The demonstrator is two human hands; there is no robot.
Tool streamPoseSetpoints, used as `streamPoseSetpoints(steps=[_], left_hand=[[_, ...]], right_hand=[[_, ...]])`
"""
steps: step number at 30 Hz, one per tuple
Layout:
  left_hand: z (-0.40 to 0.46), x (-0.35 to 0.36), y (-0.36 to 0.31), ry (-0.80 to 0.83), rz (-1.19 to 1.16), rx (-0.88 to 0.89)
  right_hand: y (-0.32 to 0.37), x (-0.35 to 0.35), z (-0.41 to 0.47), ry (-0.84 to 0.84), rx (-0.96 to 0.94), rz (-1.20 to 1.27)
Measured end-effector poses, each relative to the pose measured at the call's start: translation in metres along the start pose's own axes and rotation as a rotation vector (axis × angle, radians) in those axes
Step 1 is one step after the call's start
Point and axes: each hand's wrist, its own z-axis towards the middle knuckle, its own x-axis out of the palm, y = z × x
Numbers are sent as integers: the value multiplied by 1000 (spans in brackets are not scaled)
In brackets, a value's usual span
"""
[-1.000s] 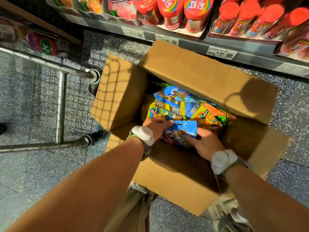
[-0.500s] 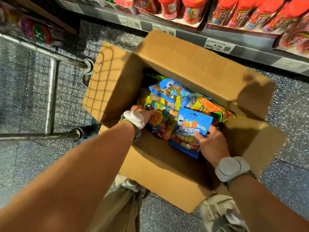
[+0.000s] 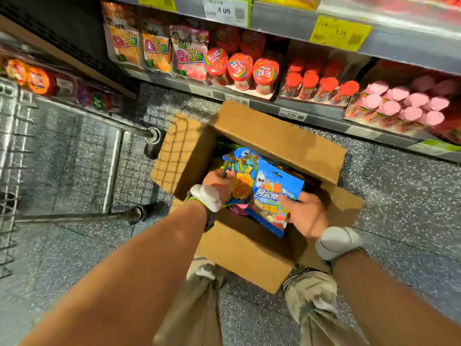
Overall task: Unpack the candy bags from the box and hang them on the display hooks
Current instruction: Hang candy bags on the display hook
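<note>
Slippage is the likeliest trouble in the head view: the blue candy bag [image 3: 273, 196] is glossy and held by one edge only, so it could drop back into the cardboard box [image 3: 274, 136] as it lifts. The right hand [image 3: 303, 212] pinches that bag's right edge, fingers curled over its face. The left hand [image 3: 218, 182] grips the yellow-and-blue candy bags [image 3: 240, 182] just beside it, and its fingers are partly hidden behind them.

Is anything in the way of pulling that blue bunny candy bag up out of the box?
Nothing visible is. The right hand already grips the blue candy bag, tilted up above the other bags. The cardboard box has its flaps folded open, so the way up looks free. The display hooks are not in view.
</note>
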Motion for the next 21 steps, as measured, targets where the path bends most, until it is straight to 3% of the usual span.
streamPoseSetpoints(steps=[5, 16, 21], left_hand=[[-71, -26, -15, 26, -151, 29], [-208, -118, -28, 49, -280, 203], [-266, -155, -36, 69, -312, 208]], right_hand=[[36, -4, -58, -61, 92, 229], [112, -21, -209, -210, 52, 263], [145, -31, -272, -177, 46, 231]])
